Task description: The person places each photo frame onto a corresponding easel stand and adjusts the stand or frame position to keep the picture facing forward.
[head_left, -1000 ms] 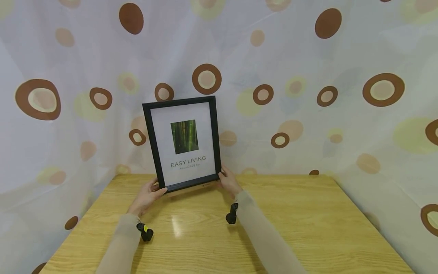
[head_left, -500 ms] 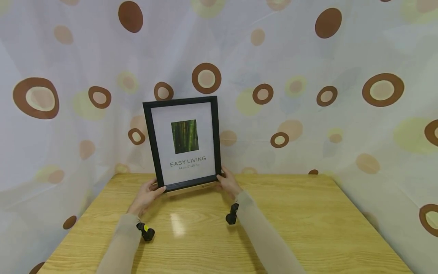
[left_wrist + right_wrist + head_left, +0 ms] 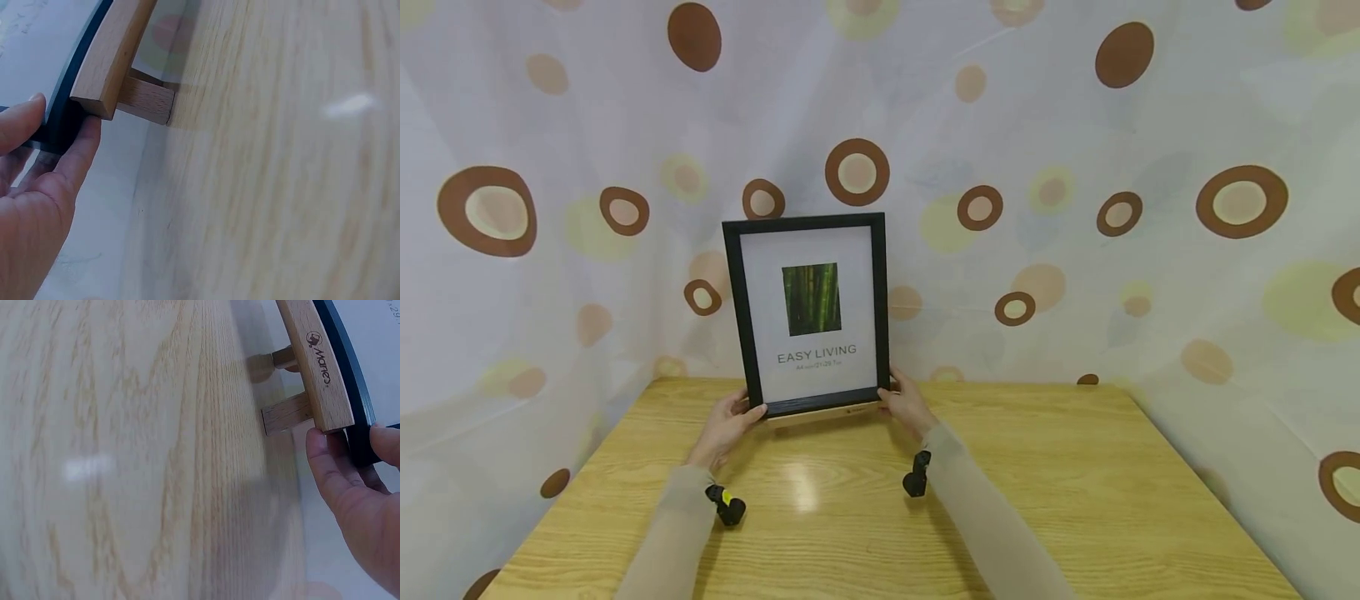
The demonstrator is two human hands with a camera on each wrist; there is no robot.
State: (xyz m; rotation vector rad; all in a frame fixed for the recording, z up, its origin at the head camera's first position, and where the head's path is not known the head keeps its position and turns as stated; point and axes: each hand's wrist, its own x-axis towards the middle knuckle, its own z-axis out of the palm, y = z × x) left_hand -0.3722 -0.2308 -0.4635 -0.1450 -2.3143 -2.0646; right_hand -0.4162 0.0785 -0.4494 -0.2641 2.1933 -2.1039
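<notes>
A black picture frame (image 3: 808,375) with a small green bamboo print and the words EASY LIVING stands nearly upright, tilted slightly, near the back left of the table. Beneath its bottom edge runs the pale ledge of a wooden easel (image 3: 325,378), whose short legs reach the tabletop; most of the easel is hidden behind the frame. My left hand (image 3: 722,429) holds the lower left corner, thumb in front, and a finger touches the ledge end (image 3: 103,75) in the left wrist view. The right hand (image 3: 908,406) grips the lower right corner likewise, fingertips against the ledge.
The wood-grain table (image 3: 1060,483) extends toward the front and right. A white curtain (image 3: 1045,108) with brown and yellow circles hangs behind and at both sides. Small black cameras (image 3: 916,475) sit on both wrists.
The picture frame has straightened slightly, its tilt a little smaller, and more of the easel ledge shows below it. Both hands keep their hold on the corners.
</notes>
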